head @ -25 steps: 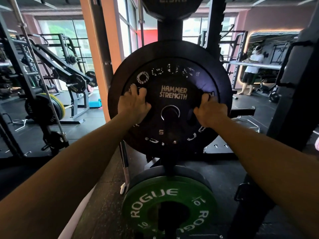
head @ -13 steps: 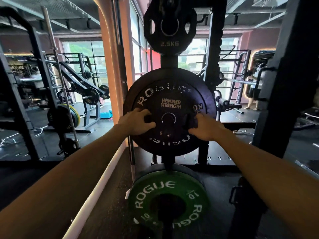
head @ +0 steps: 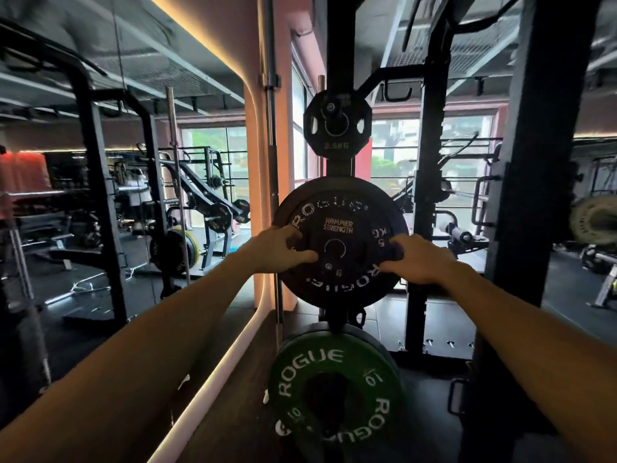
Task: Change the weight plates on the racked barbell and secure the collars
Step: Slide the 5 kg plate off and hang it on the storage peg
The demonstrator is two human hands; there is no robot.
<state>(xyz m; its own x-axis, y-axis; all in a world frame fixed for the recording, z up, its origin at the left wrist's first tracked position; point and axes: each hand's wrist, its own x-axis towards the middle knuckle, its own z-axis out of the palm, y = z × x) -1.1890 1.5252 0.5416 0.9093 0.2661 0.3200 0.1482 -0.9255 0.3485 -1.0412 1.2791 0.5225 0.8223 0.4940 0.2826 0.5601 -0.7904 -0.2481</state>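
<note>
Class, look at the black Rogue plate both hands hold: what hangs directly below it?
A green Rogue plate marked 10 hangs below the black plate. Its peg and anything behind it are hidden.

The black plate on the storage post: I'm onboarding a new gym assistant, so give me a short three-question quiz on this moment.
1. True or false: both hands are on the black plate.
2. Which plate hangs directly below it? A) green plate B) red plate C) yellow plate
3. Fill in: the small plate above is marked ___ KG.

Key:
1. True; left hand and right hand grip its face.
2. A, the green plate.
3. 2.5
</note>
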